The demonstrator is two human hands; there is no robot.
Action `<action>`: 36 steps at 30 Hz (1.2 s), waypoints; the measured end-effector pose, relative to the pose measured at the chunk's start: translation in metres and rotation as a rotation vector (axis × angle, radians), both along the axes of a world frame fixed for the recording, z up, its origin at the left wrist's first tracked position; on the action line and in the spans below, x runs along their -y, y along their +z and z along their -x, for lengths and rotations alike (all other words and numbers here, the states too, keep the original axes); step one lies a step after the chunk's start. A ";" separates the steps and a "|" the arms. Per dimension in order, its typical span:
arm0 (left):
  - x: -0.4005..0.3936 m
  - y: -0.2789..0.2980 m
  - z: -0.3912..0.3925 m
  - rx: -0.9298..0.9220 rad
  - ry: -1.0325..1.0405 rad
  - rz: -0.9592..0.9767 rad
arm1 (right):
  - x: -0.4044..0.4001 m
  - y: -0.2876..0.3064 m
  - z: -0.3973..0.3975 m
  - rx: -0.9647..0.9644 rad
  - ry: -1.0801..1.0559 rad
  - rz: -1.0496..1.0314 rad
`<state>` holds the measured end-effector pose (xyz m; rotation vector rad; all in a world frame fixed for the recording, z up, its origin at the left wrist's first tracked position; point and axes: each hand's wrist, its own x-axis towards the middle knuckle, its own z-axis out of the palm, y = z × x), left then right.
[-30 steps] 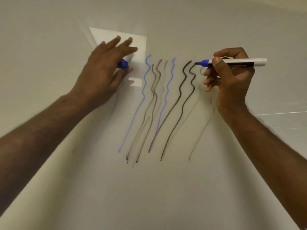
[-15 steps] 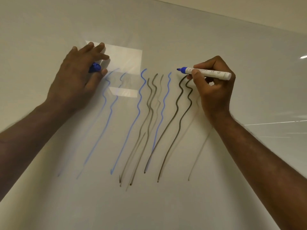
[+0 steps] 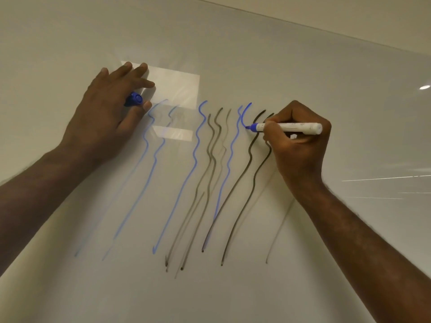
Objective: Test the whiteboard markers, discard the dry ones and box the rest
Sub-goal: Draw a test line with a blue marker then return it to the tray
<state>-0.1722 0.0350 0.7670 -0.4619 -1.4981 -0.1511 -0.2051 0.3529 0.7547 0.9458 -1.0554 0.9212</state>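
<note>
The right hand (image 3: 300,145) pinches the whiteboard marker (image 3: 289,127) between thumb and forefinger near its front end, the other fingers curled below the barrel. The blue tip (image 3: 249,127) stands out to the left of the grip and touches the whiteboard (image 3: 233,287) at the lower end of a short fresh blue stroke (image 3: 244,114), which looks dense, so I judge this marker is not dry. The white rear end of the barrel goes out to the right of the grip, over the knuckles. The left hand (image 3: 105,127) lies on the board with the fingers spread, and it pinches the blue cap (image 3: 134,99) between thumb and forefinger. The marker seems light and stiff, with a smooth plastic barrel that may slip, so a hold close to the tip gives the best control. The felt tip is soft, and I think light pressure is enough. The cap is small and easy to drop.
</note>
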 end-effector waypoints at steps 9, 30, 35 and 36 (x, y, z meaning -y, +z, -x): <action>-0.001 -0.001 -0.001 -0.007 0.006 0.011 | -0.003 -0.055 0.003 0.023 0.015 -0.118; 0.002 -0.003 0.000 0.009 0.019 0.027 | -0.011 -0.037 -0.036 -0.060 -0.161 -0.378; 0.001 -0.004 0.000 0.016 0.013 0.025 | -0.023 0.032 -0.031 0.011 -0.085 -0.036; 0.001 -0.004 0.000 0.018 0.012 0.025 | -0.024 0.041 -0.029 0.033 -0.066 0.004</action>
